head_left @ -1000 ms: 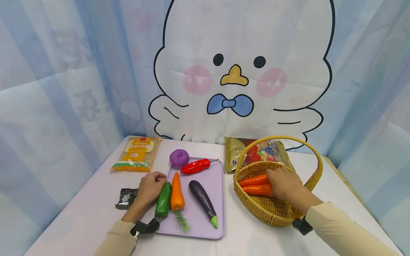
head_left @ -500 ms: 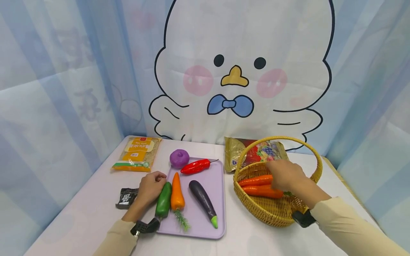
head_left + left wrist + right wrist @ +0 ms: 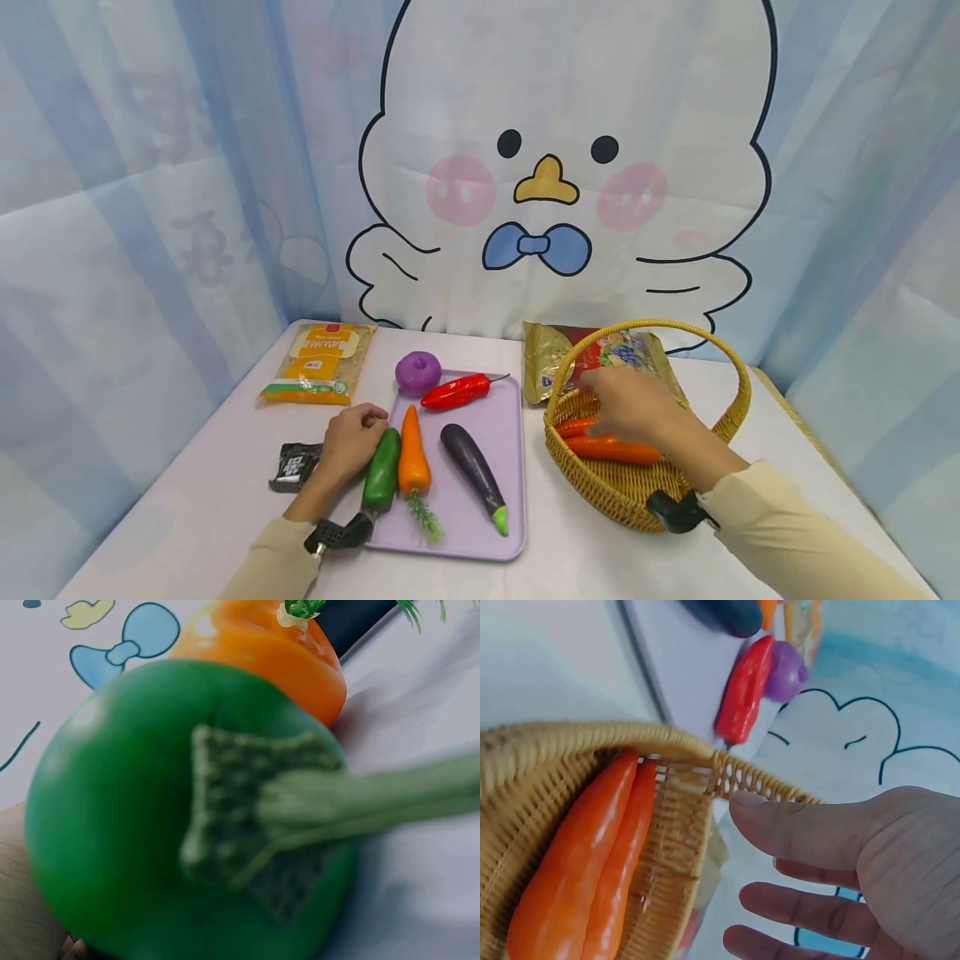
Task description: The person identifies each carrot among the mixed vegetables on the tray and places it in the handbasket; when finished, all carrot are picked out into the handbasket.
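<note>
Two orange carrots [image 3: 615,450] lie side by side in a yellow wicker basket [image 3: 603,498] on the right. Over the basket, my right hand [image 3: 630,404] holds nothing; the right wrist view shows its thumb and fingers extended near the handle. My left hand [image 3: 354,437] rests loosely curled at the left edge of a lilac tray [image 3: 450,537], beside a green pepper [image 3: 382,471]. That pepper's stem end fills much of the left wrist view. Also on the tray are another carrot [image 3: 415,458], an eggplant [image 3: 474,471] and a red chili [image 3: 457,392]. A purple onion [image 3: 418,372] sits at its back-left corner.
A yellow bag of grain [image 3: 318,362] lies at the back left, and a small black packet [image 3: 294,467] is left of my left hand. Behind the basket lies a gold and red package [image 3: 543,362]. A printed curtain [image 3: 450,275] stands along the table's far edge.
My right hand has let go of the carrots in the basket, risen from them and shifted left with its fingers extended. My left hand has stayed in place.
</note>
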Tool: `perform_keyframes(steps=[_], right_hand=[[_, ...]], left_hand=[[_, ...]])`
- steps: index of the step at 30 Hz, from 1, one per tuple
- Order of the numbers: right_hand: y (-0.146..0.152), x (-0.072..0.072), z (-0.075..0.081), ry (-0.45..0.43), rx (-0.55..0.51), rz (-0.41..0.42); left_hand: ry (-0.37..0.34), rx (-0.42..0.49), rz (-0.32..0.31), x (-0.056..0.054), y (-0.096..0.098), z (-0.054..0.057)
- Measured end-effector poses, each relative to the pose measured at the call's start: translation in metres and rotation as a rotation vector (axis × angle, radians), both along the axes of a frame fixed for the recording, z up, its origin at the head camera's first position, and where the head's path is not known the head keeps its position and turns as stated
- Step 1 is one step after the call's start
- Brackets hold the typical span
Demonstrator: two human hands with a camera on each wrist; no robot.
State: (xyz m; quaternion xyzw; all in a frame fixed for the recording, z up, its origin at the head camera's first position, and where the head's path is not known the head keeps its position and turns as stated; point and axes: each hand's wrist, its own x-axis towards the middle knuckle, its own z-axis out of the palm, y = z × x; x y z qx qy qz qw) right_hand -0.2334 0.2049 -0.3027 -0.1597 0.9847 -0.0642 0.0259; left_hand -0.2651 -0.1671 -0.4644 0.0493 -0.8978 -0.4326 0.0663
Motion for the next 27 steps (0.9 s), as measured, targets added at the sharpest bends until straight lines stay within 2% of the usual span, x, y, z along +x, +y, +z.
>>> perform_keyframes(steps=[11, 27], right_hand=[[-0.033, 0.003, -0.014, -0.033, -0.061, -0.045], [-0.089, 0.008, -0.033, -0.107, -0.18, 0.02]], left_hand=[[0.003, -0.006, 0.001, 0.001, 0.0, 0.001], [-0.002, -0.009, 0.005, -0.001, 0.001, 0.0]])
